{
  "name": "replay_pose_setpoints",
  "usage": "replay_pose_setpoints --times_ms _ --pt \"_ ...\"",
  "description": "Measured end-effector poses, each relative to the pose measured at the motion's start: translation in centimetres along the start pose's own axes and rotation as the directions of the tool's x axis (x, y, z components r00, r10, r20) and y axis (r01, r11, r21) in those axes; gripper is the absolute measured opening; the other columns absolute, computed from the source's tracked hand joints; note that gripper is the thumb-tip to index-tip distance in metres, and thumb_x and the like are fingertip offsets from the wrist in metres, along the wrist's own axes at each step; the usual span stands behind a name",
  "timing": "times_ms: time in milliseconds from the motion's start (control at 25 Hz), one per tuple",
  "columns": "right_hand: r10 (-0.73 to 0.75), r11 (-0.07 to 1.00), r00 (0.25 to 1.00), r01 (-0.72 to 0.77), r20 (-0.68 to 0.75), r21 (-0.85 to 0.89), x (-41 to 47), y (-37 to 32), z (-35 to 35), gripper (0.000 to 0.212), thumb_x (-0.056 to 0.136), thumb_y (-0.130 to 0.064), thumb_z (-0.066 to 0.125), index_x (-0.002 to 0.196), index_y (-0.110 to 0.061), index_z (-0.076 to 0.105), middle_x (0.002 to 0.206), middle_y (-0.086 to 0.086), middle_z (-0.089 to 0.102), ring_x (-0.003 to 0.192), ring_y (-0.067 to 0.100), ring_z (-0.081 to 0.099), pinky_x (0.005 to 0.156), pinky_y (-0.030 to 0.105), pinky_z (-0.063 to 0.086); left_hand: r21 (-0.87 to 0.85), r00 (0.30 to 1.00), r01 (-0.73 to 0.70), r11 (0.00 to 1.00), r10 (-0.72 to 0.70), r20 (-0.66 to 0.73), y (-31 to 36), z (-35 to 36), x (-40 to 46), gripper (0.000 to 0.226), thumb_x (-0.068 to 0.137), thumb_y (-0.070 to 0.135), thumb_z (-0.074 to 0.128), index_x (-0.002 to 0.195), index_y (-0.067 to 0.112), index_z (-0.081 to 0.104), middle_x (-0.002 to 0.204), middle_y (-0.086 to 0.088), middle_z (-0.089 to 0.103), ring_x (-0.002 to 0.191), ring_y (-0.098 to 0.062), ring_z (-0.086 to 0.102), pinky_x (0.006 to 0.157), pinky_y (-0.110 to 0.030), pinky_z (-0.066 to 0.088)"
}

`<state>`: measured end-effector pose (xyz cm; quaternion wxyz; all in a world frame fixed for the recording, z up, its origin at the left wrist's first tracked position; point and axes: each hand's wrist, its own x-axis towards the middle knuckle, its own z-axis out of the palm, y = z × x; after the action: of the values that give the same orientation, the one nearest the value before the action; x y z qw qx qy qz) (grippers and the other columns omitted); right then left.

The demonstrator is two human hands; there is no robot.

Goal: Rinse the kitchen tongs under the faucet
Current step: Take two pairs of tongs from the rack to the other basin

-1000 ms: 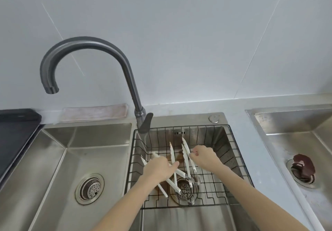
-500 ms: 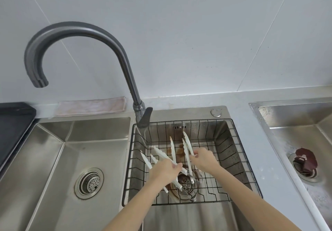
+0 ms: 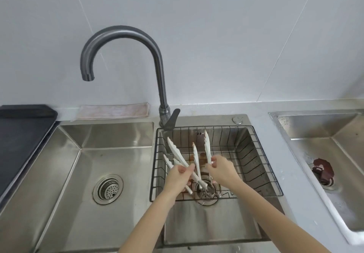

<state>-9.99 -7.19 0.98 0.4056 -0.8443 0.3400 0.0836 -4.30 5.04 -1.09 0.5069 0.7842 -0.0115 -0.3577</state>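
So there's a white tiled wall at the back and three steel basins along the counter: a big left basin, a middle basin with one black wire rack sitting in it, and a third basin off to the right with a dark reddish stopper on its drain. One dark tray sits far left, one pinkish cloth lies flat against the wall, and one grey gooseneck faucet stands between the left and middle basins, spout curled over the left one, no water visible. Two hands, two pairs of white tongs, both over the rack. The left hand is pinched around the arms of one pair, which fans up and to the left. The right hand has its fingertips closed on one arm of the other pair, tips pointing up toward the back of the basin. The metal hinge ends hang low by the middle drain. Compared with half a second ago, the tongs point more upright and the arms are spread wider, and the view has swung left, so the faucet now sits nearer the centre. Hands are in pretty much the same spot over the rack.
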Motion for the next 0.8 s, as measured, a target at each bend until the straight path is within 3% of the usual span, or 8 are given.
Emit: replay_pose_setpoints --times_ms 160,320,440,600,680,800 --pt "-0.056 0.997 0.998 0.056 -0.003 0.055 -2.7 -2.5 2.2 0.042 0.092 -0.025 0.049 0.131 -0.008 0.044 0.114 0.011 0.064 0.092 0.024 0.062 0.077 0.028 0.046 -0.251 0.999 -0.017 0.968 0.008 -0.037 -1.8 -3.0 -2.3 0.015 0.089 0.028 0.056 0.085 0.014 0.050 0.078 0.001 0.063 0.066 -0.009 0.060 0.060 -0.021 0.050" --pt "-0.090 0.986 0.995 0.082 0.051 0.142 -4.0 -5.2 5.7 0.045 0.089 -0.031 0.054 0.129 -0.012 0.043 0.099 0.000 0.057 0.083 0.018 0.057 0.066 0.024 0.043 -0.397 0.994 -0.012 0.918 -0.030 -0.100 -4.0 -7.6 -3.6 0.011 0.088 0.020 0.060 0.083 0.013 0.051 0.075 -0.006 0.061 0.066 -0.015 0.060 0.060 -0.024 0.057" --pt "-0.114 0.973 0.991 0.096 0.074 0.212 -4.5 -7.8 8.7 0.043 0.089 -0.028 0.056 0.127 -0.009 0.044 0.091 0.001 0.056 0.080 0.018 0.054 0.064 0.025 0.046 -0.435 0.991 -0.033 0.900 -0.028 -0.134 -5.3 -11.6 -4.4 0.008 0.088 0.016 0.059 0.090 0.012 0.053 0.080 -0.007 0.061 0.069 -0.016 0.062 0.059 -0.021 0.058" --pt "-0.120 0.948 0.987 0.083 0.105 0.308 -4.5 -10.7 12.8 0.040 0.089 -0.024 0.056 0.124 -0.006 0.046 0.075 -0.008 0.052 0.074 0.014 0.056 0.086 0.039 0.055 -0.463 0.983 -0.070 0.884 -0.018 -0.183 -6.3 -16.6 -4.5 0.016 0.088 0.012 0.059 0.101 0.008 0.050 0.086 -0.009 0.061 0.069 -0.016 0.062 0.061 -0.026 0.057" --pt "-0.117 0.940 0.986 0.072 0.115 0.335 -4.4 -11.8 14.4 0.039 0.090 -0.024 0.056 0.123 -0.007 0.048 0.077 -0.007 0.057 0.075 0.014 0.059 0.083 0.034 0.054 -0.464 0.981 -0.084 0.882 -0.008 -0.192 -6.8 -18.6 -4.3 0.018 0.087 0.012 0.060 0.102 0.009 0.051 0.086 -0.008 0.061 0.068 -0.016 0.062 0.058 -0.024 0.057" --pt "-0.121 0.929 0.985 0.069 0.122 0.363 -4.2 -13.6 16.4 0.038 0.091 -0.023 0.056 0.123 -0.004 0.049 0.084 -0.001 0.061 0.080 0.016 0.061 0.069 0.022 0.053 -0.450 0.979 -0.111 0.886 0.020 -0.200 -7.4 -21.4 -4.0 0.008 0.087 0.011 0.061 0.088 0.017 0.055 0.078 -0.004 0.063 0.066 -0.017 0.061 0.056 -0.024 0.058"
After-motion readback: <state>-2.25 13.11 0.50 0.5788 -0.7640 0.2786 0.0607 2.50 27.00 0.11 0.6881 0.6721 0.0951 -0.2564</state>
